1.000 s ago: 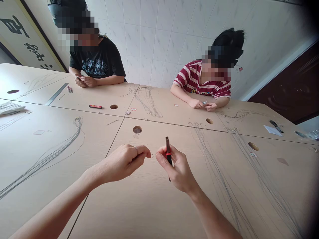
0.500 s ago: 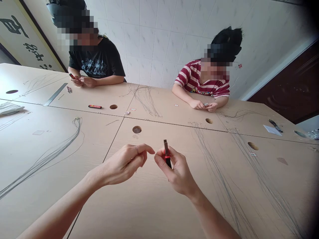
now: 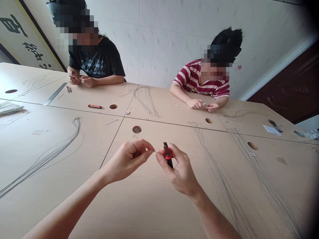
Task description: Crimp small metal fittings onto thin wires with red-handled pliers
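Near the middle of the table (image 3: 112, 205), my left hand (image 3: 132, 159) pinches a thin wire (image 3: 155, 151) between thumb and index finger. The wire spans the small gap to my right hand (image 3: 178, 169), whose thumb and index fingertip are pressed together at its other end. A dark-jawed tool with red parts (image 3: 168, 156) sits in my right hand, its jaws pointing up and away. Most of its handle is hidden by the fingers and palm.
Bundles of thin wires (image 3: 67, 142) lie at left, more wires (image 3: 219, 176) at right. Across the table sit a person in black (image 3: 99, 63) and a person in red stripes (image 3: 194, 78), both handling small items. A red marker-like object (image 3: 95, 106) lies near round table holes (image 3: 137, 129).
My left thumb has closed against the index fingertip, and a short wire now shows between my hands. The tool has tilted slightly. Both persons' hands have shifted a little.
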Available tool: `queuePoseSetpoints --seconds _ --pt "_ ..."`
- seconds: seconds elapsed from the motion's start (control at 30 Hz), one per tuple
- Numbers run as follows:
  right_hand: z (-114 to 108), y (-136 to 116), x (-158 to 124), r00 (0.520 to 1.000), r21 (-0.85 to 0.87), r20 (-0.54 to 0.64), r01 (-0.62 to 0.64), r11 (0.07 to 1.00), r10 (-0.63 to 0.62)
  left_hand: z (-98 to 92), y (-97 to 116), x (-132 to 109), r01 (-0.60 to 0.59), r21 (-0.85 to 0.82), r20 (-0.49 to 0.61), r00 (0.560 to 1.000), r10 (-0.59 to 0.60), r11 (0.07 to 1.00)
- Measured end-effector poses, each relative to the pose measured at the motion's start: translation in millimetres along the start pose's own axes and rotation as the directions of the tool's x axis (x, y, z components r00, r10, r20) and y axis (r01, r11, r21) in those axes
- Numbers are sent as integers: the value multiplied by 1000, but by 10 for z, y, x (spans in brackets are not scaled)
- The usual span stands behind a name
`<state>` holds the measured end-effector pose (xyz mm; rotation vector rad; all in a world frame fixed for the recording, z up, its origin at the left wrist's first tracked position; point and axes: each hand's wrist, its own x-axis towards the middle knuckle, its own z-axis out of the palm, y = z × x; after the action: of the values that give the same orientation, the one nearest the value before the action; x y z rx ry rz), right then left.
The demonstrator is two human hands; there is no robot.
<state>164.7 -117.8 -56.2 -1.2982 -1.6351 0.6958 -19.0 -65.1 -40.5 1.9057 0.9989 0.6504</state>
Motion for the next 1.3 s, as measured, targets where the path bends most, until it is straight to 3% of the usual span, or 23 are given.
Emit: queuePoseSetpoints --seconds 0.27,0.87,1.07,1.2,1.3 --pt "-14 -9 8 1000 -31 18 11 999 -11 7 26 3 -59 -63 5 998 59 996" --pt "-4 -13 15 999 -39 16 29 999 -28 17 34 7 -7 -71 19 1000 8 997" --pt "-23 -11 5 1000 -55 18 12 998 -11 20 23 0 -54 -154 -96 995 39 987" --pt "-73 44 10 1000 -54 -29 -8 999 6 -52 -31 -29 -125 -349 -300 954 16 929" --pt "-129 136 21 997 -40 -71 -37 999 35 -188 -56 -68 -142 -546 -347 935 -69 826"
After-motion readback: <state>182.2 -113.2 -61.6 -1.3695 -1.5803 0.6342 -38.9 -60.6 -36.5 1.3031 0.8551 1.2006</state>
